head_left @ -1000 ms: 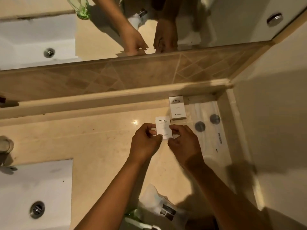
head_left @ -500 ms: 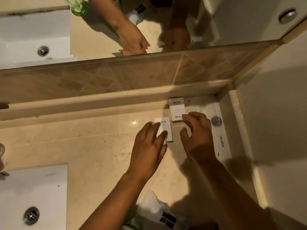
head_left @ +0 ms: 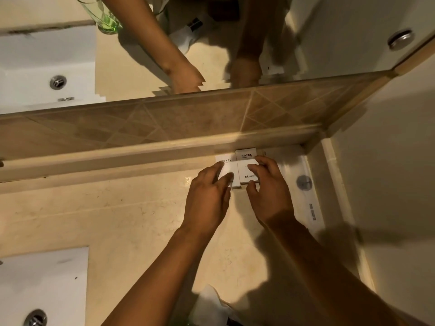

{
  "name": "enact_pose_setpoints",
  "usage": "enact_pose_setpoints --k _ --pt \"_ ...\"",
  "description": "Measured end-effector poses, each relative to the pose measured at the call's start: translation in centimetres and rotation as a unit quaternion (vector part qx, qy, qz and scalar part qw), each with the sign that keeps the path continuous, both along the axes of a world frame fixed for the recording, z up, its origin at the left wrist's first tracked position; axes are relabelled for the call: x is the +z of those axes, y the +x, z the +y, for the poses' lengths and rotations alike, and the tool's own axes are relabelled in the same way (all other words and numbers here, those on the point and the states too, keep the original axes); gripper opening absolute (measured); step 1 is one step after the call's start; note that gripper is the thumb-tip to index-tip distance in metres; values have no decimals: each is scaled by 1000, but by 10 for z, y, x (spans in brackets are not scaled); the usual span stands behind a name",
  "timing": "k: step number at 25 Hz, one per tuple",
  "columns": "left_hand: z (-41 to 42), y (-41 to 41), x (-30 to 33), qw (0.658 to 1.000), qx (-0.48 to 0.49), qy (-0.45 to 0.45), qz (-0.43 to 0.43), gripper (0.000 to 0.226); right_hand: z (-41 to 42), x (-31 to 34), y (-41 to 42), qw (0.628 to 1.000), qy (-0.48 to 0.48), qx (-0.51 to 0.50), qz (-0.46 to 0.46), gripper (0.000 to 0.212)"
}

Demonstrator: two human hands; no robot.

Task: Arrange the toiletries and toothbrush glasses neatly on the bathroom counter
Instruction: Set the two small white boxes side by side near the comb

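Note:
Two small white boxes printed HOTEL lie side by side on the beige counter (head_left: 117, 220), against the back ledge near the right corner. My left hand (head_left: 209, 196) rests its straight fingers on the left box (head_left: 227, 166). My right hand (head_left: 268, 191) pinches the right box (head_left: 246, 161) between forefinger on top and thumb at its near edge. To their right lies a flat white packet (head_left: 303, 196) with a round grey cap showing.
A white sink (head_left: 42, 285) with a metal drain sits at the lower left. A white wrapped item (head_left: 211, 307) lies at the counter's front edge. The mirror (head_left: 329, 31) reflects a green glass (head_left: 106, 17). The wall (head_left: 388, 172) closes in at the right.
The left box moved from mid-counter back to the ledge, beside the other box. My left hand slid it there, and my right hand moved onto the right box.

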State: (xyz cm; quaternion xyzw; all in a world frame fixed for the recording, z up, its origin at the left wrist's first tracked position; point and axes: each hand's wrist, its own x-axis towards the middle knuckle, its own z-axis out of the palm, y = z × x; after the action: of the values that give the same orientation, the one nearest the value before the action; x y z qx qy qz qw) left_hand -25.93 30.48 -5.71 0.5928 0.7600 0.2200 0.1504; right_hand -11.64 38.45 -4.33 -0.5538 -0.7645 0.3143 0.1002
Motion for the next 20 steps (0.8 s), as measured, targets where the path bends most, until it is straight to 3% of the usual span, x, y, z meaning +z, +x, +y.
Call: enact_pose_setpoints --k 10,20 --pt "9 -8 -1 999 -15 -32 37 36 0 -1 0 1000 -15 -18 12 44" --pt "-11 -8 16 999 -13 -44 4 71 -19 9 15 998 -17 -33 54 50"
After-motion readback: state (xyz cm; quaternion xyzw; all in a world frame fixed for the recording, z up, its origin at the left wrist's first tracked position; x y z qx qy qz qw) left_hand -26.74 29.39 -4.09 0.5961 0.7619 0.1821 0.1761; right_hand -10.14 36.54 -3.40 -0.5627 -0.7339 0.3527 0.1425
